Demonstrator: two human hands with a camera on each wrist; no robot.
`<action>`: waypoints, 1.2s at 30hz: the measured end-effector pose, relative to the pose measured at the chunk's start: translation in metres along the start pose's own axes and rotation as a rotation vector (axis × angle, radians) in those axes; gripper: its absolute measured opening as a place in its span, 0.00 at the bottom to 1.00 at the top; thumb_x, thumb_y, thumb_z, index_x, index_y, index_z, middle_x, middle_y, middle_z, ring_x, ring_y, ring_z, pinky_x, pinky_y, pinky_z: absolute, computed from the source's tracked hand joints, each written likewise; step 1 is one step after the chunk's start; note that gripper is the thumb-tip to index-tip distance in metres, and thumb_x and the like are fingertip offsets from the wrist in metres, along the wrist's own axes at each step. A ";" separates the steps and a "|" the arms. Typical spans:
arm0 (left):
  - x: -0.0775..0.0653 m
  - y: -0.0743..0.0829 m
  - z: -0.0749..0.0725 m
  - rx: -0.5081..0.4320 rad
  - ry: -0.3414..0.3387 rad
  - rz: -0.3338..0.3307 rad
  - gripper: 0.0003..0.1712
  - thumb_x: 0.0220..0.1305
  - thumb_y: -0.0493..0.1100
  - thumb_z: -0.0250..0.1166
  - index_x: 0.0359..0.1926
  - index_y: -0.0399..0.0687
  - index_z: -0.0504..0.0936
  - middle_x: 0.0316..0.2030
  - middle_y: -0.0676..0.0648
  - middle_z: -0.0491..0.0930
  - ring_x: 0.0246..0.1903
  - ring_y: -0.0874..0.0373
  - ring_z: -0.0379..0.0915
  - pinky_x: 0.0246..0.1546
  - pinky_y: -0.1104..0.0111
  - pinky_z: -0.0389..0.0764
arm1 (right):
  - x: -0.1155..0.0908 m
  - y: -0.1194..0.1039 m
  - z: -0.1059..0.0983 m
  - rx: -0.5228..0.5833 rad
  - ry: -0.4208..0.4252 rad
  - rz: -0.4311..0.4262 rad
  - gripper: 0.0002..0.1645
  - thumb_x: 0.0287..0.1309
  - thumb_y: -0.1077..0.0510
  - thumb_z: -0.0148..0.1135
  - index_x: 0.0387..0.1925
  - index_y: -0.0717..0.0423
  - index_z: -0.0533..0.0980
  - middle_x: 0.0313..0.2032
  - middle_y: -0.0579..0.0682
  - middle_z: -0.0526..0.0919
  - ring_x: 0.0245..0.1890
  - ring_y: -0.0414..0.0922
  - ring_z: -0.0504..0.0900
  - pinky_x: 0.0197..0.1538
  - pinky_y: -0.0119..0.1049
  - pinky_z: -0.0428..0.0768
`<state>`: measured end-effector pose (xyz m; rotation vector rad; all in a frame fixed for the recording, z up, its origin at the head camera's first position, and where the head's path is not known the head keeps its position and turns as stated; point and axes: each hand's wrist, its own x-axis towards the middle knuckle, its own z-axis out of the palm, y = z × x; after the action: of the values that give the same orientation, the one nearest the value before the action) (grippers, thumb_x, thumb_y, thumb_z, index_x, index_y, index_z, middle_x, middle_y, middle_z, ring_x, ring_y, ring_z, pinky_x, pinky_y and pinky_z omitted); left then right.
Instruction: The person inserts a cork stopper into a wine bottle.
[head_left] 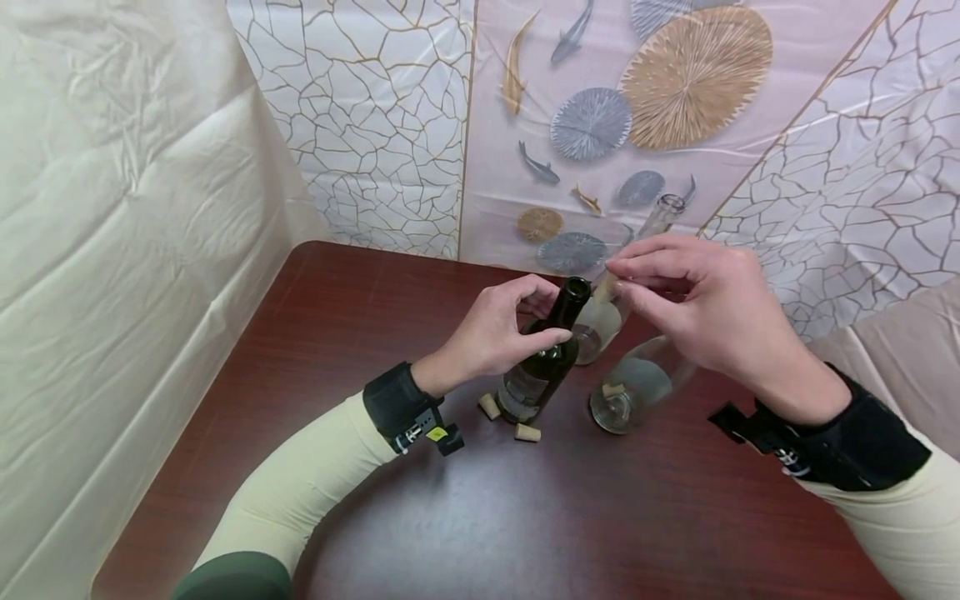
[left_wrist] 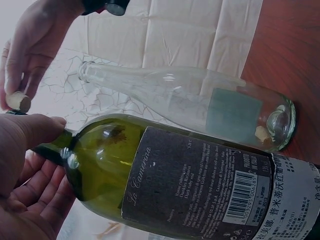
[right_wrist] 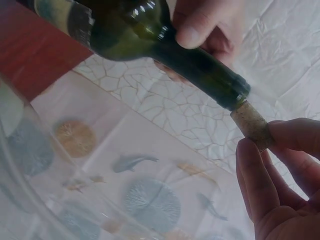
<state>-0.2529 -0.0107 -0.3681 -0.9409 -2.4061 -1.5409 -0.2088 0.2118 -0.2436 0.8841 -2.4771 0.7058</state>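
The green bottle (head_left: 543, 358) stands mid-frame on the table (head_left: 375, 333), its neck gripped by the left hand (head_left: 495, 333). The right hand (head_left: 705, 308) pinches a cork (right_wrist: 251, 124) at its mouth; corking seems underway, calling for alignment and a downward push.

Soft, even light is filling the head view, and the table (head_left: 420, 517) is carrying a pale, diffuse sheen near the front with only faint shadows under the forearms. Straight lines are bowing toward the edges from the wide lens. In the left wrist view, window-like glare is glinting on the green bottle (left_wrist: 165, 180) and the near hand is looking soft. In the right wrist view, the backdrop is blurring slightly while the cork (right_wrist: 251, 124) is staying sharp.
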 end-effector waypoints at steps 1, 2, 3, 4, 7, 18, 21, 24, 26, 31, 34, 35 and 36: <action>0.000 0.000 0.000 0.001 0.000 0.001 0.22 0.63 0.44 0.77 0.55 0.43 0.82 0.45 0.48 0.85 0.46 0.60 0.82 0.53 0.70 0.84 | 0.002 -0.001 -0.001 -0.001 0.005 -0.007 0.13 0.56 0.68 0.75 0.43 0.53 0.91 0.43 0.49 0.92 0.42 0.15 0.78 0.42 0.09 0.74; 0.000 0.000 0.000 0.002 -0.001 0.001 0.22 0.63 0.44 0.77 0.55 0.43 0.82 0.45 0.48 0.85 0.46 0.60 0.82 0.53 0.70 0.84 | 0.004 -0.002 -0.001 -0.003 0.010 -0.016 0.13 0.56 0.68 0.75 0.43 0.53 0.91 0.43 0.49 0.92 0.42 0.15 0.78 0.41 0.09 0.73; 0.000 0.000 0.000 0.001 -0.001 0.001 0.22 0.63 0.44 0.77 0.55 0.44 0.82 0.45 0.48 0.85 0.46 0.60 0.82 0.54 0.70 0.84 | 0.005 -0.004 -0.002 -0.010 0.016 -0.025 0.13 0.56 0.68 0.76 0.42 0.53 0.91 0.43 0.48 0.92 0.43 0.15 0.78 0.40 0.09 0.72; 0.000 0.000 0.000 0.001 -0.001 0.004 0.22 0.63 0.44 0.77 0.55 0.43 0.82 0.45 0.48 0.85 0.46 0.60 0.82 0.54 0.70 0.84 | 0.007 -0.005 -0.002 -0.016 0.022 -0.033 0.13 0.56 0.67 0.76 0.42 0.53 0.91 0.43 0.48 0.92 0.43 0.15 0.77 0.39 0.10 0.72; 0.000 -0.001 0.000 -0.003 -0.001 0.007 0.22 0.63 0.44 0.76 0.55 0.43 0.81 0.45 0.48 0.85 0.46 0.60 0.82 0.54 0.71 0.83 | 0.011 -0.008 -0.001 -0.032 0.029 -0.047 0.12 0.57 0.66 0.76 0.42 0.51 0.91 0.43 0.47 0.92 0.44 0.14 0.76 0.38 0.12 0.70; 0.001 -0.002 0.000 -0.019 -0.001 0.010 0.22 0.63 0.43 0.77 0.55 0.43 0.81 0.44 0.48 0.85 0.45 0.59 0.82 0.54 0.64 0.85 | 0.018 -0.011 0.005 -0.069 0.016 -0.053 0.12 0.58 0.66 0.76 0.42 0.50 0.91 0.43 0.45 0.92 0.41 0.19 0.79 0.33 0.14 0.70; 0.000 -0.002 0.000 -0.016 0.001 0.007 0.22 0.63 0.43 0.77 0.55 0.44 0.82 0.44 0.48 0.85 0.45 0.60 0.82 0.54 0.68 0.84 | 0.019 -0.012 0.007 -0.094 0.006 -0.060 0.12 0.58 0.65 0.76 0.42 0.49 0.91 0.43 0.44 0.92 0.40 0.25 0.82 0.32 0.15 0.70; 0.000 -0.002 -0.001 -0.015 -0.004 0.005 0.22 0.63 0.43 0.77 0.55 0.44 0.81 0.45 0.48 0.85 0.46 0.60 0.82 0.53 0.71 0.83 | 0.020 -0.012 0.009 -0.108 -0.006 -0.077 0.11 0.58 0.64 0.76 0.42 0.49 0.91 0.43 0.44 0.92 0.39 0.30 0.83 0.33 0.16 0.69; 0.000 -0.003 -0.001 -0.016 -0.006 0.005 0.22 0.64 0.43 0.76 0.55 0.44 0.81 0.45 0.49 0.85 0.46 0.61 0.82 0.53 0.73 0.83 | 0.020 -0.012 0.010 -0.103 -0.013 -0.091 0.11 0.57 0.65 0.76 0.41 0.50 0.91 0.43 0.44 0.92 0.38 0.32 0.84 0.33 0.16 0.70; 0.000 -0.003 -0.001 -0.025 -0.007 0.004 0.21 0.64 0.43 0.76 0.55 0.44 0.81 0.45 0.49 0.86 0.46 0.61 0.82 0.53 0.73 0.83 | 0.020 -0.011 0.016 -0.097 -0.024 -0.141 0.13 0.56 0.68 0.75 0.43 0.53 0.91 0.43 0.46 0.92 0.34 0.39 0.85 0.33 0.17 0.69; -0.001 -0.004 -0.001 -0.032 -0.009 0.002 0.21 0.64 0.43 0.76 0.55 0.44 0.81 0.45 0.49 0.86 0.46 0.61 0.82 0.52 0.73 0.82 | 0.019 -0.011 0.019 -0.110 -0.016 -0.175 0.13 0.56 0.69 0.74 0.43 0.55 0.90 0.44 0.47 0.92 0.35 0.43 0.88 0.35 0.18 0.70; -0.001 -0.004 -0.002 -0.030 -0.008 0.002 0.21 0.64 0.43 0.76 0.56 0.44 0.81 0.45 0.49 0.86 0.46 0.61 0.82 0.52 0.73 0.82 | 0.018 -0.011 0.020 -0.110 -0.013 -0.182 0.14 0.56 0.70 0.74 0.44 0.56 0.90 0.44 0.48 0.91 0.36 0.43 0.88 0.35 0.18 0.71; -0.001 -0.004 -0.002 -0.031 -0.008 0.004 0.21 0.64 0.43 0.76 0.56 0.44 0.81 0.45 0.49 0.86 0.46 0.61 0.82 0.53 0.72 0.83 | 0.018 -0.011 0.021 -0.113 -0.008 -0.194 0.14 0.56 0.70 0.75 0.44 0.56 0.90 0.44 0.48 0.91 0.36 0.44 0.88 0.35 0.19 0.71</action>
<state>-0.2547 -0.0137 -0.3706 -0.9590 -2.3910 -1.5803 -0.2184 0.1842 -0.2470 1.0671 -2.3712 0.4927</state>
